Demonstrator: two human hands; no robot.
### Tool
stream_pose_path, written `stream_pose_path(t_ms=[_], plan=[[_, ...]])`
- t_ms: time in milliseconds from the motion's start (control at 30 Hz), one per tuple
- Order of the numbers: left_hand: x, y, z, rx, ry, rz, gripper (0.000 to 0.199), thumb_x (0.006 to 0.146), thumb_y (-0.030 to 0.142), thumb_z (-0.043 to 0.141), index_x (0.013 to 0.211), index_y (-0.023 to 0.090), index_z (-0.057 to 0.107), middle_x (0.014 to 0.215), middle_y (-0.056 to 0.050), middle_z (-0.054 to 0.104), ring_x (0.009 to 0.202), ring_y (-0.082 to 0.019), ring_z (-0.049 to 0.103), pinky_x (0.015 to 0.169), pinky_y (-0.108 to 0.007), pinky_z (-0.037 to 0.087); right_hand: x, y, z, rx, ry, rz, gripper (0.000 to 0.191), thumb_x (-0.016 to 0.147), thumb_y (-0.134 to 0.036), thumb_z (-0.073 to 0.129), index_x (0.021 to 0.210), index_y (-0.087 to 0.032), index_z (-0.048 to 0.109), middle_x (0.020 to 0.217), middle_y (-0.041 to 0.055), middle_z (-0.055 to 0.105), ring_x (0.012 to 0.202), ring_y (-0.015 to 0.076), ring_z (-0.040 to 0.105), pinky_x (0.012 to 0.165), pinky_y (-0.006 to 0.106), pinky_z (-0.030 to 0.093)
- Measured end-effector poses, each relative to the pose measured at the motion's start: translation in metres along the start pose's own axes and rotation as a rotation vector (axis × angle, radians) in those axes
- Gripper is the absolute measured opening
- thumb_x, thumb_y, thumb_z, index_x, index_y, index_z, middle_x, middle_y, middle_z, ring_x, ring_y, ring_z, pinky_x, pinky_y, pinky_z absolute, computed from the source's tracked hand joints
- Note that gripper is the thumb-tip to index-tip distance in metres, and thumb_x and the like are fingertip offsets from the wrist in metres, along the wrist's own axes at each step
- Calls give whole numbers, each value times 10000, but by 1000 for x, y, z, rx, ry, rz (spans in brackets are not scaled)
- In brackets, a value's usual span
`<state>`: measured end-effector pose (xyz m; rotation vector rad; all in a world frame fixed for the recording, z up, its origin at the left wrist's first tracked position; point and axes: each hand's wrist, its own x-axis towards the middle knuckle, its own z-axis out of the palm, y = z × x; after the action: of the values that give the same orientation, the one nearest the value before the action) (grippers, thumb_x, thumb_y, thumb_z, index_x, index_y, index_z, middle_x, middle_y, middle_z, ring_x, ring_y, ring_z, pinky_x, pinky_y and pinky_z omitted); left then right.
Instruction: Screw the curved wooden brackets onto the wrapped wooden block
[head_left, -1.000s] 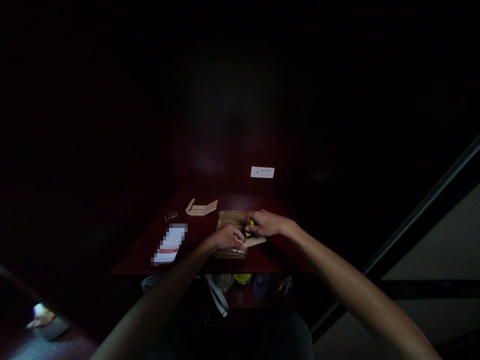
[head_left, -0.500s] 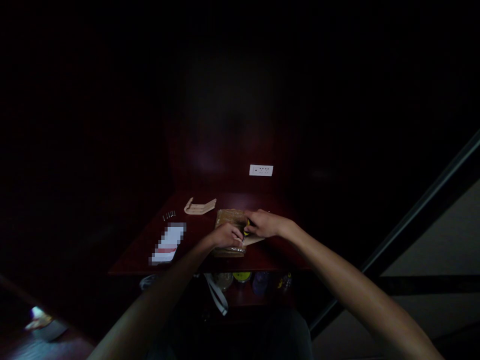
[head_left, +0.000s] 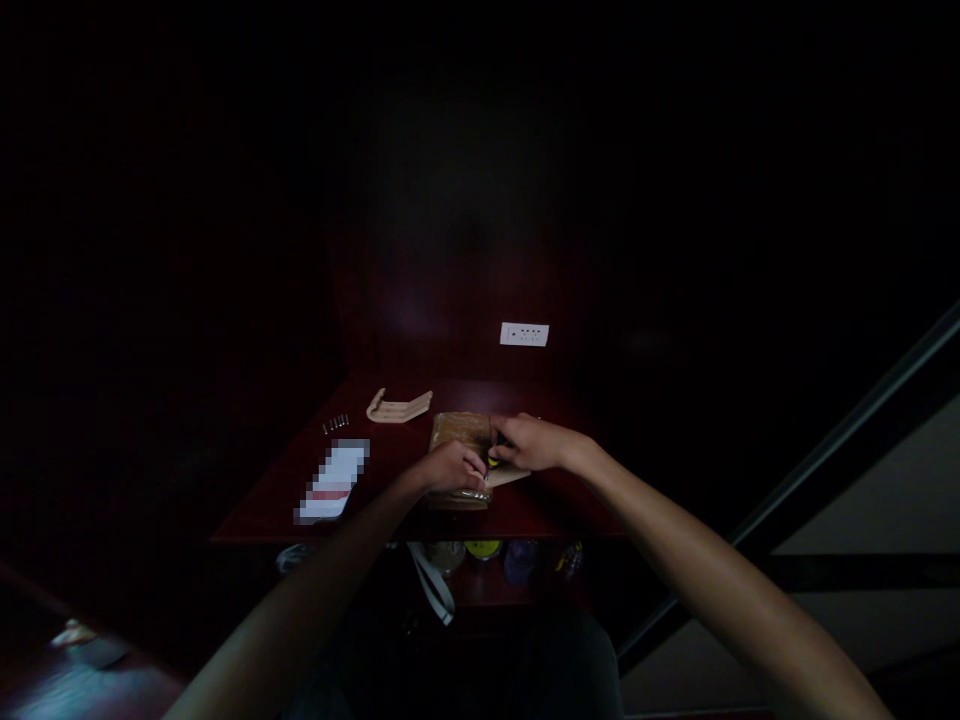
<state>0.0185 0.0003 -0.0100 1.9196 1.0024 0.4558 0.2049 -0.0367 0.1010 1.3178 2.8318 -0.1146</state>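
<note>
My right hand [head_left: 529,443] is closed around a short screwdriver [head_left: 493,461] with a yellow-and-black handle, mostly hidden by the fingers. It points down at a pale wooden piece [head_left: 510,476]. My left hand [head_left: 454,466] pinches the near end of that piece and presses it against a brown, tape-wrapped block [head_left: 459,428]. The left fingertips and the screwdriver's tip almost meet, and the exact contact is too small to make out. Beyond the block, to the left, lies a bent pale wooden part [head_left: 401,408].
Several small metal screws [head_left: 336,424] lie in a row at the left of the dark red tabletop [head_left: 259,515]. A phone [head_left: 335,482] with a lit screen is nearer. A white socket plate [head_left: 524,334] sits on the back wall. Below, a shelf holds jars and a hanging grey strap [head_left: 433,588].
The view has shifted slightly. My right hand has turned a little around the screwdriver, whose handle now shows less yellow. My left hand stays put on the wooden piece.
</note>
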Motion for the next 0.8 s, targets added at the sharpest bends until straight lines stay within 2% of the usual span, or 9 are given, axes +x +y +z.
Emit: stream_pose_path(t_ms=[133, 300, 400, 567, 800], plan=[[0, 2, -1, 39, 19, 4, 363, 607, 300, 728, 919, 114, 722, 768, -59, 704, 698, -173, 610, 608, -238, 442, 2, -3, -1, -66, -37, 64, 303, 881, -423, 490, 973, -144, 563, 823, 110, 662, 702, 186, 609, 529, 246, 338], [1, 0, -1, 50, 12, 11, 366, 613, 304, 721, 918, 102, 720, 758, -62, 698, 673, -168, 607, 590, -234, 436, 0, -8, -4, 11, -32, 1, 268, 862, -314, 523, 1083, -165, 503, 877, 76, 658, 680, 146, 584, 530, 226, 335], [1, -2, -1, 38, 11, 24, 362, 613, 306, 722, 918, 111, 721, 757, -55, 698, 671, -163, 606, 589, -228, 433, 2, -8, -5, -17, -33, -17, 229, 875, -324, 506, 1035, -162, 533, 862, 81, 663, 722, 157, 594, 544, 225, 339], [0, -1, 0, 24, -5, 36, 379, 621, 310, 715, 933, 97, 718, 758, -61, 700, 669, -162, 605, 596, -233, 435, 7, -4, -6, -71, -85, 30, 327, 892, -428, 457, 947, -133, 586, 810, 109, 676, 693, 171, 611, 526, 238, 337], [2, -1, -1, 71, 15, 38, 340, 619, 294, 714, 903, 108, 727, 770, -63, 707, 711, -180, 622, 625, -247, 457, 2, -13, -13, 45, -102, 32, 338, 846, -327, 526, 1126, -143, 481, 878, 82, 665, 652, 148, 590, 496, 221, 347]])
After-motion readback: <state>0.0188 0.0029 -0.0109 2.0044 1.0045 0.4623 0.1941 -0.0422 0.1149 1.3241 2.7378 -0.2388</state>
